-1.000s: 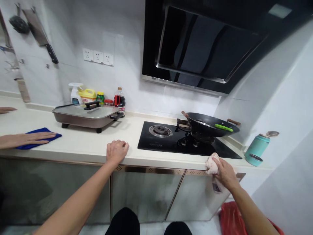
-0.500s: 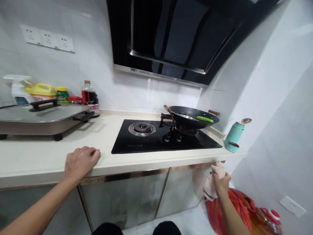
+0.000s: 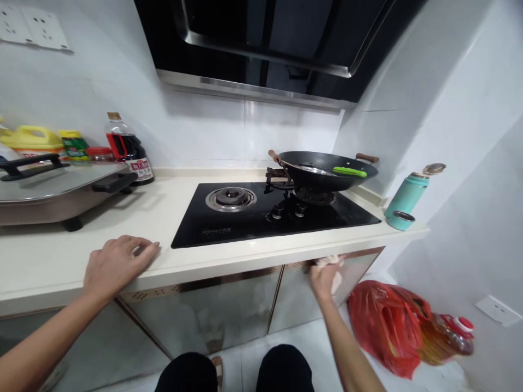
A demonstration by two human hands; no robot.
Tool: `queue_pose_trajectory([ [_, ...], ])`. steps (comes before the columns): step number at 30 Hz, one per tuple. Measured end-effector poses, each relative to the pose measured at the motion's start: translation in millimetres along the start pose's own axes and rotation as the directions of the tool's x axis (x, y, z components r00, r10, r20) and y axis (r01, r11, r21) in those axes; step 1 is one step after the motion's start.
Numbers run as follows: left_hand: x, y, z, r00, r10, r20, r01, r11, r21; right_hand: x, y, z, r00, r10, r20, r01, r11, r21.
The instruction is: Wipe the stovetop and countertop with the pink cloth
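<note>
My left hand (image 3: pixel 118 262) rests on the pale countertop (image 3: pixel 163 218) near its front edge. Its fingers are loosely bent, the thumb stands a little apart, and nothing is in it. Below the counter, my right hand (image 3: pixel 324 279) is closed around a light pinkish cloth (image 3: pixel 335 280), partly hidden by the fingers. It presses the cloth against the upper edge of the right cabinet door (image 3: pixel 296 307), which has a copper-coloured trim strip. Above that hand lies the black gas cooktop (image 3: pixel 245 223).
On the right burner sits a wok (image 3: pixel 314 177) with a green-handled utensil (image 3: pixel 349 172). A teal flask (image 3: pixel 408 193) and its cup (image 3: pixel 401 220) stand at the right end. An electric pan (image 3: pixel 49 204) and sauce bottle (image 3: pixel 131 149) are left. A red bag (image 3: pixel 384 321) lies on the floor.
My right hand has moved left along the cabinet's top edge with the cloth. The view has shifted right and down; my left hand stays on the countertop.
</note>
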State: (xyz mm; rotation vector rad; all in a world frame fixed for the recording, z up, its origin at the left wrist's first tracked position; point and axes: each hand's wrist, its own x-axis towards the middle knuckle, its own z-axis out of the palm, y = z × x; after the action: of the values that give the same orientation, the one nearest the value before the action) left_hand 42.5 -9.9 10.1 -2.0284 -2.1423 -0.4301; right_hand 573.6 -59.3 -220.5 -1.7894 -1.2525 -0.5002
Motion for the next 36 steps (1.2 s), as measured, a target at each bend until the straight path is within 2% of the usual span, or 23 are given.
queue_pose_trajectory([
  [1, -0.3, 0.3, 0.0, 1.000, -0.002, -0.010, 0.002, 1.000, 0.004, -14.5, -32.5, 8.9, 0.999, 0.035, -0.017, -0.034, 0.999, 0.033],
  [3, -1.2, 0.8, 0.5, 0.999, -0.004, -0.035, 0.004, 1.000, 0.005, -42.2, -99.5, 23.4, 0.989, 0.139, -0.039, -0.125, 0.960, 0.252],
  [5, -2.8, 1.7, 0.8, 0.998, 0.002, -0.058, -0.003, 1.000, -0.005, -69.4, -159.8, 33.3, 0.986, 0.166, -0.023, -0.148, 0.928, 0.341],
  [8, -6.1, 4.0, 0.1, 0.997, 0.022, -0.069, -0.024, 1.000, -0.018, -112.1, -220.8, 45.7, 0.999, 0.018, 0.032, -0.028, 0.938, 0.346],
  [10, -7.8, 5.4, 0.2, 0.997, 0.025, -0.074, -0.027, 0.999, -0.018, -139.2, -240.4, 56.1, 0.985, -0.135, 0.108, 0.092, 0.938, 0.335],
  [11, -8.3, 5.8, 0.6, 0.996, 0.024, -0.082, -0.025, 1.000, -0.016, -150.2, -244.7, 61.8, 0.962, -0.216, 0.164, 0.155, 0.934, 0.323],
  [13, -9.1, 5.8, 2.5, 0.994, 0.022, -0.104, -0.023, 1.000, -0.014, -162.5, -243.3, 70.9, 0.891, -0.362, 0.272, 0.284, 0.915, 0.287],
  [15, -9.8, 4.9, 4.7, 0.992, 0.021, -0.127, -0.023, 1.000, -0.018, -158.2, -229.4, 73.4, 0.813, -0.499, 0.300, 0.432, 0.862, 0.265],
  [17, -10.9, 3.8, 6.5, 0.990, 0.027, -0.142, -0.031, 0.999, -0.028, -138.3, -204.4, 66.5, 0.729, -0.646, 0.225, 0.590, 0.760, 0.271],
  [18, -11.5, 3.4, 6.9, 0.988, 0.028, -0.149, -0.033, 0.999, -0.032, -124.6, -188.4, 59.7, 0.663, -0.727, 0.177, 0.674, 0.683, 0.281],
  [19, -12.2, 3.2, 7.2, 0.987, 0.027, -0.157, -0.033, 0.999, -0.035, -109.9, -170.9, 51.2, 0.625, -0.770, 0.129, 0.726, 0.634, 0.265],
  [21, -13.7, 3.3, 7.2, 0.985, 0.021, -0.170, -0.028, 0.999, -0.037, -82.6, -132.8, 31.1, 0.606, -0.791, 0.085, 0.771, 0.610, 0.181],
  [23, -15.0, 4.0, 7.3, 0.984, 0.018, -0.177, -0.025, 0.999, -0.040, -62.8, -94.4, 10.4, 0.647, -0.756, 0.102, 0.749, 0.654, 0.104],
  [26, -16.8, 5.6, 8.1, 0.983, 0.007, -0.184, -0.018, 0.998, -0.057, -50.1, -48.3, -13.0, 0.745, -0.649, 0.154, 0.654, 0.756, 0.021],
  [29, -19.5, 8.1, 9.1, 0.980, -0.008, -0.200, -0.011, 0.996, -0.092, -50.1, -33.7, -20.0, 0.840, -0.528, 0.124, 0.534, 0.845, -0.016],
  [32, -22.4, 10.9, 10.0, 0.978, -0.019, -0.209, -0.009, 0.992, -0.129, -56.6, -58.6, -12.0, 0.869, -0.492, 0.045, 0.488, 0.869, 0.084],
  [36, -24.9, 11.6, 13.5, 0.971, -0.029, -0.237, -0.010, 0.987, -0.162, -79.3, -126.7, 6.7, 0.910, -0.409, -0.068, 0.415, 0.891, 0.184],
])
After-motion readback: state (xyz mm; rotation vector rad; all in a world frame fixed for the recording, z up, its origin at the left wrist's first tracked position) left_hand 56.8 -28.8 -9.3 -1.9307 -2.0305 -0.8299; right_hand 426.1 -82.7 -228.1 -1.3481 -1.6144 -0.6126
